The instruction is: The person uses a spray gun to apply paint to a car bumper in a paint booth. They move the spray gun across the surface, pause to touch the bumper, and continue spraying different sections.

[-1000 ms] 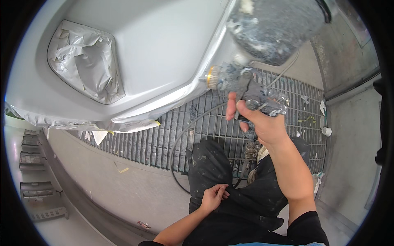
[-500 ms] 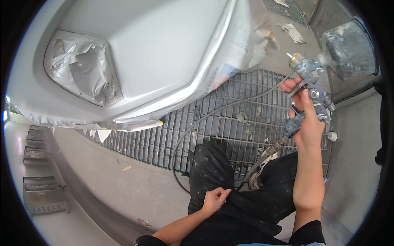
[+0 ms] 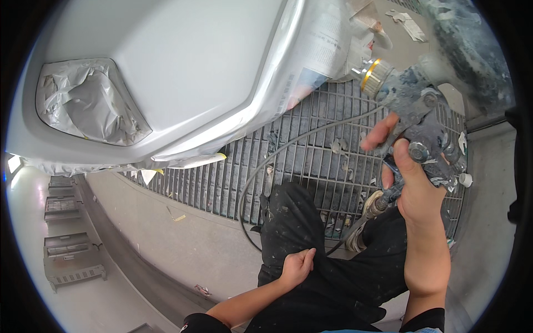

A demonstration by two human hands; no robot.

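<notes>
Spray gun (image 3: 408,94) at 2 o'clock, nozzle (image 3: 375,77) twd 10; R hand (image 3: 416,180) at 3, wrapped part-closed round its grip. Silver panel (image 3: 183,66) at 11 looks evenly coated, masking sheet (image 3: 91,102) on at 10; can't tell what's left. L hand (image 3: 298,268), 5–6, loosely curled on trousers (image 3: 291,222), nothing visible in it.
</notes>
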